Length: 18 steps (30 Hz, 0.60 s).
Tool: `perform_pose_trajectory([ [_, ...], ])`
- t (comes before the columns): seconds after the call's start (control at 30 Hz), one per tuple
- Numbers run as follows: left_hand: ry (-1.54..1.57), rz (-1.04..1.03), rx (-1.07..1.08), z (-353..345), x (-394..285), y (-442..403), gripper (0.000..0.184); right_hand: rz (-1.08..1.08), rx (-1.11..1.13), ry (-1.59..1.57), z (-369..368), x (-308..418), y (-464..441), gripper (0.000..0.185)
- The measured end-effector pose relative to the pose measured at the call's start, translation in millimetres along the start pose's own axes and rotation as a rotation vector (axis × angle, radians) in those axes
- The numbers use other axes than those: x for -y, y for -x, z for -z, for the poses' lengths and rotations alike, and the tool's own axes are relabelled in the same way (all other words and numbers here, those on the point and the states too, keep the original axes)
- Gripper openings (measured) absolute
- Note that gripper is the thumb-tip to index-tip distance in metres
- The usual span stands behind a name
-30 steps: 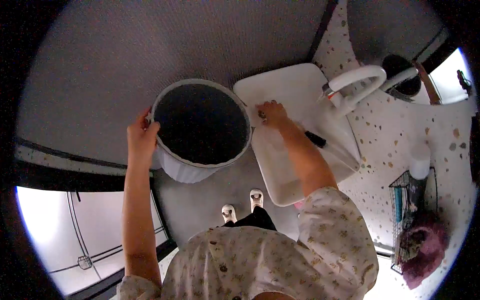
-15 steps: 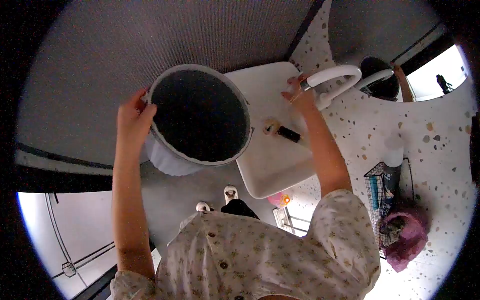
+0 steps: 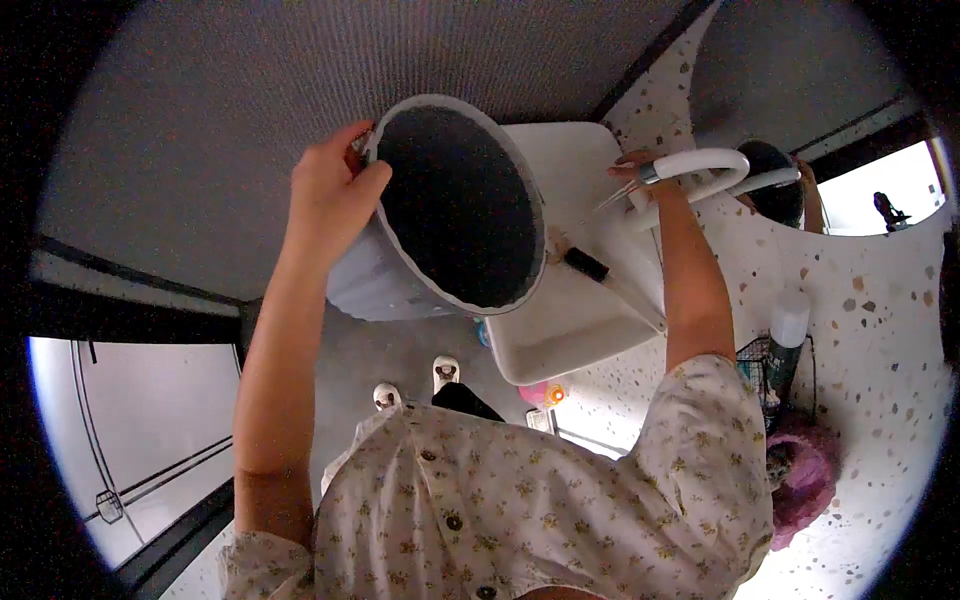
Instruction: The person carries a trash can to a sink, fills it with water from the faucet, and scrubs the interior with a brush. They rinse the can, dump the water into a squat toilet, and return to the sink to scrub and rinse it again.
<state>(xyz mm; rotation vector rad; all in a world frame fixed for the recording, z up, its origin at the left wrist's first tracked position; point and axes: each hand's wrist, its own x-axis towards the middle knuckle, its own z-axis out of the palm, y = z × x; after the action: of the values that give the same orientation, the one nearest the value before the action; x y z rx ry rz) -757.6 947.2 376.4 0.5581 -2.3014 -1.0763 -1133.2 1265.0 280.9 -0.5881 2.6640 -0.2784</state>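
Note:
My left hand (image 3: pixel 338 190) is closed on the rim of a round grey bucket (image 3: pixel 385 275), thumb inside and fingers outside. The bucket's interior is dark, so its contents cannot be made out. It is tilted, its mouth overlapping the left side of a white sink (image 3: pixel 520 365). My right hand (image 3: pixel 636 170) is beside the tip of a white curved faucet (image 3: pixel 705 160), which partly hides it; the visible fingers are stretched out. A thin stream seems to run from the spout. In the sink lies a brush (image 3: pixel 587 264) with a black section and a pale handle.
A speckled countertop (image 3: pixel 850 330) runs along the right, holding a wire basket (image 3: pixel 752 365), a spray can with a white cap (image 3: pixel 790 318) and a purple bag (image 3: pixel 805 480). Above is a mirror (image 3: pixel 800 80). A ribbed grey wall (image 3: pixel 250 120) stands beyond the bucket.
My left hand has moved the bucket right, and it now tilts more toward the sink. My right hand has shifted slightly in behind the spout. The whole view has also shifted.

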Motion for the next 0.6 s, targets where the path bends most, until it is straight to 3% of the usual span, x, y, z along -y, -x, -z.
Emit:
perform_pose_trajectory([
  [0.6,0.030,-0.039,-0.047,-11,4,1,0.041,0.054,-0.013,0.116,1,8,3,0.063],
])
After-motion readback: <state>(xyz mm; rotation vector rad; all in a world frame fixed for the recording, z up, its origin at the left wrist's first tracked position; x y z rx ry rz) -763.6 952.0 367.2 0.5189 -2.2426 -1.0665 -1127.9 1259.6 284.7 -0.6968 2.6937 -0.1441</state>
